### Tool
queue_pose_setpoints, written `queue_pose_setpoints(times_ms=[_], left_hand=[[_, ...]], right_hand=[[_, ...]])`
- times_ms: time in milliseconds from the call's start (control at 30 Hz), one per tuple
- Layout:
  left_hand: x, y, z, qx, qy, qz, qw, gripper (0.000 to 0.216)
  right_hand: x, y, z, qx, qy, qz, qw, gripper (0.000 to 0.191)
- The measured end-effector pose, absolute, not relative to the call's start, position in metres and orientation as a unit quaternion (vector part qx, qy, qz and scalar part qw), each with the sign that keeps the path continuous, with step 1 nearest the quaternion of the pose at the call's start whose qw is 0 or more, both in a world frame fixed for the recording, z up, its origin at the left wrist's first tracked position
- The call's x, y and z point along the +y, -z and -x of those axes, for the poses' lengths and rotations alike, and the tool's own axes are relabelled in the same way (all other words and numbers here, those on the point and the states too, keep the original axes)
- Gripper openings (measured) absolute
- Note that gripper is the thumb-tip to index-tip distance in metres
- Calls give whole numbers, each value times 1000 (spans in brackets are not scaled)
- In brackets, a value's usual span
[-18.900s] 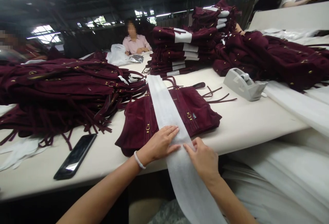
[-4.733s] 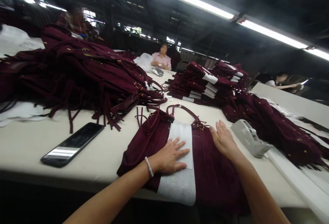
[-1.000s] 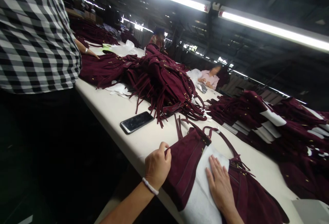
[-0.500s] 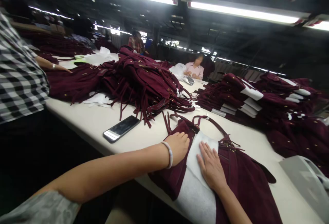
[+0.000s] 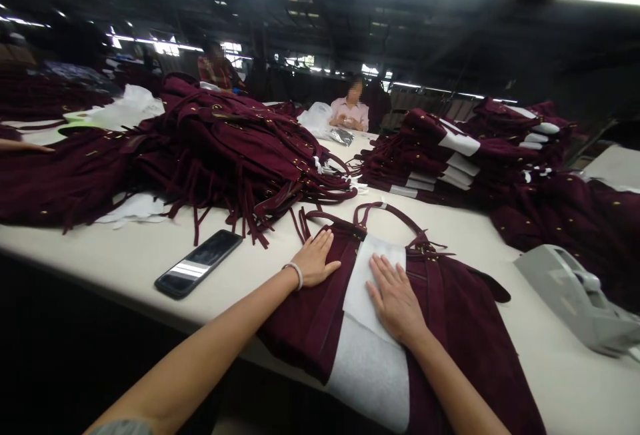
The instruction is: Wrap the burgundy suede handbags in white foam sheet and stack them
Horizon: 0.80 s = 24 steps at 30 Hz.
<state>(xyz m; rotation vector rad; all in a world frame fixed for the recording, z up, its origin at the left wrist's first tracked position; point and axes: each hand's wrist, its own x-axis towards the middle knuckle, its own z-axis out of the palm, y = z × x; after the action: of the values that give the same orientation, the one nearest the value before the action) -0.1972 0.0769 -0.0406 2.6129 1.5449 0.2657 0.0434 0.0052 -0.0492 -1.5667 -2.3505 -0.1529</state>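
Note:
A burgundy suede bag (image 5: 450, 315) lies flat on the white table (image 5: 125, 262) in front of me, handles pointing away. A white foam strip (image 5: 370, 355) is wrapped around its middle. My left hand (image 5: 316, 259) rests flat, fingers apart, on the bag's upper left corner. My right hand (image 5: 395, 298) lies flat on the white strip, pressing it against the bag. Neither hand grips anything.
A black phone (image 5: 199, 272) lies left of the bag. Behind it is a loose heap of burgundy bags (image 5: 225, 148). Wrapped bags are stacked at the back right (image 5: 450, 155). A grey tape dispenser (image 5: 575, 295) stands at the right. A person in pink (image 5: 351, 110) sits at the far end.
My view has swung back to the right, so the person in the checked shirt is out of frame. My left hand has spread flat on the bag's corner; my right hand stays on the strip.

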Motion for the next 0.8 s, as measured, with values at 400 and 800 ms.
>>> queue_pose_setpoints(times_ms=[400, 800], left_hand=[[20, -8, 141, 375, -101, -921, 16, 56], [4, 46, 121, 334, -129, -934, 13, 63]], right_hand=[[1, 43, -46, -820, 17, 550, 159, 53], [-49, 23, -55, -800, -72, 572, 165, 51]])
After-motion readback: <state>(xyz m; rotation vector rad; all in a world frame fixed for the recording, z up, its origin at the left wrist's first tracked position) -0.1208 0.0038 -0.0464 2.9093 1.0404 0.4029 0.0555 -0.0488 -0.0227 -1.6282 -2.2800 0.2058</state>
